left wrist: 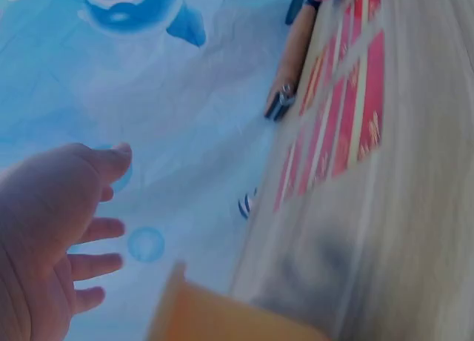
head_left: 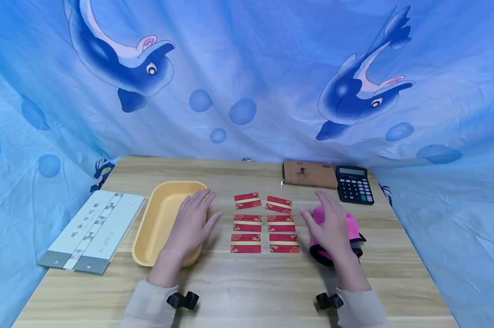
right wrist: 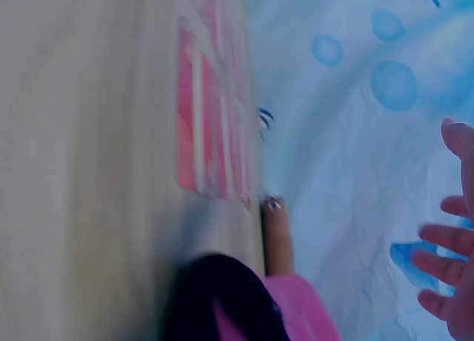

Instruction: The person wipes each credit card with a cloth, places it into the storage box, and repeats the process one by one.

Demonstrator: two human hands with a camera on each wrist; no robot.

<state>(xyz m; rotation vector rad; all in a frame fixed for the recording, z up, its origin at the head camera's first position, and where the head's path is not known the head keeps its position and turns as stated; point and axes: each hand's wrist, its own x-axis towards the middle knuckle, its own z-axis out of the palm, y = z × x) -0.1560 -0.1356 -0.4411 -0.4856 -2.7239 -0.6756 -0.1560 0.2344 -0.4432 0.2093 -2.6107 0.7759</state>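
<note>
Six red cards with pale stripes, among them a lower left one [head_left: 245, 243], lie in two columns on the wooden table. My left hand [head_left: 191, 223] is held over the right side of a yellow tray [head_left: 148, 241], fingers spread and holding nothing. On the other side, my right hand [head_left: 331, 225] is over a pink and black cloth item [head_left: 352, 226], its fingers apart and empty. The left wrist view shows the left hand [left wrist: 59, 230] with its fingers extended; in the right wrist view the right hand [right wrist: 455, 245] looks the same.
A brown zip wallet [head_left: 312, 174] and a black calculator [head_left: 354, 184] lie side by side at the back right. At the left is a pale booklet [head_left: 91, 228] with a grey lower edge. A blue dolphin-print curtain [head_left: 247, 59] stands behind the table [head_left: 251, 291].
</note>
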